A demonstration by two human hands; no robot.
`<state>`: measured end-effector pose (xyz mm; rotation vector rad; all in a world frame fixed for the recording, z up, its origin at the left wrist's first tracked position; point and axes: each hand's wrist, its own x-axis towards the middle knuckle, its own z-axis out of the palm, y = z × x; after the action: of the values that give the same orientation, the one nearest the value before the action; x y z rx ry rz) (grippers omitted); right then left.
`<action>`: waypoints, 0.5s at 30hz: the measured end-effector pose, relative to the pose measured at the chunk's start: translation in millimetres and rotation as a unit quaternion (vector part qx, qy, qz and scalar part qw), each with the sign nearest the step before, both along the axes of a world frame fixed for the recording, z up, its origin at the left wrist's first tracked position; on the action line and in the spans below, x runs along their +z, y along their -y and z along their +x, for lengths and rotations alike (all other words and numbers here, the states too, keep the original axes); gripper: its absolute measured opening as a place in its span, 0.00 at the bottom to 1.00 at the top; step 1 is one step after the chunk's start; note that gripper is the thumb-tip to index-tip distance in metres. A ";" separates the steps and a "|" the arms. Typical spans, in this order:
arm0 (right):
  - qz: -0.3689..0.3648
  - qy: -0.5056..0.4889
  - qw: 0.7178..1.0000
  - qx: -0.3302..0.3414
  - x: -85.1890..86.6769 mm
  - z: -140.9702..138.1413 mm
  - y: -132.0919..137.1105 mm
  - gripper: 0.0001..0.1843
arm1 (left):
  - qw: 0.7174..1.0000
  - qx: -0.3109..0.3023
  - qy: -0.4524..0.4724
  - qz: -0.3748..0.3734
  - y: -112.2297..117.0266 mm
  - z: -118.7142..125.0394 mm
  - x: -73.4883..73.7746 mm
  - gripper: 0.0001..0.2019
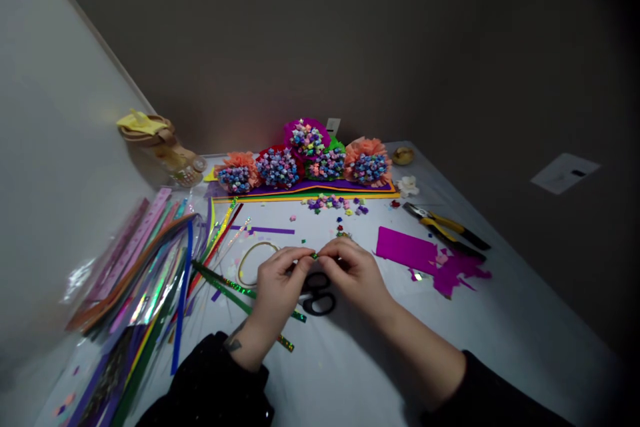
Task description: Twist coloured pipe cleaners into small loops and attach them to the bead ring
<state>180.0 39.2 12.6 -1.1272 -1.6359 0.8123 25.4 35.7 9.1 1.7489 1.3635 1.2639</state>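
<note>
Nearest: black sleeves (205,387) at both wrists, on the white tabletop (350,367).
Left hand (280,283): fingers (300,257) clenched on a tiny green glitter strip (314,255), above the tabletop.
Right hand (353,273): pinching the same strip from opposite, apparently to steady it.
Around: green glitter strips (235,288) left; black-handled scissors (316,293) beneath the hands; magenta paper (405,250) right.

A tiny green glitter-paper strip (315,255), folded small — pinched between the left hand (279,283) and right hand (354,273).
</note>
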 end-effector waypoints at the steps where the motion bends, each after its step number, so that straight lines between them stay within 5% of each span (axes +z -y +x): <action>1: 0.020 0.012 1.000 0.004 0.0 0.6 0.0 0.06 | 1.000 -0.002 0.003 0.005 -0.3 -0.1 0.6 0.06; 15: 0.077 0.049 0.996 0.000 -2.0 1.2 0.5 0.06 | 1.000 -0.025 -0.010 -0.008 1.6 0.8 -1.1 0.08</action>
<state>181.2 38.7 10.6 -1.0714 -1.7480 0.6289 26.3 34.2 7.9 1.7794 1.3287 1.2074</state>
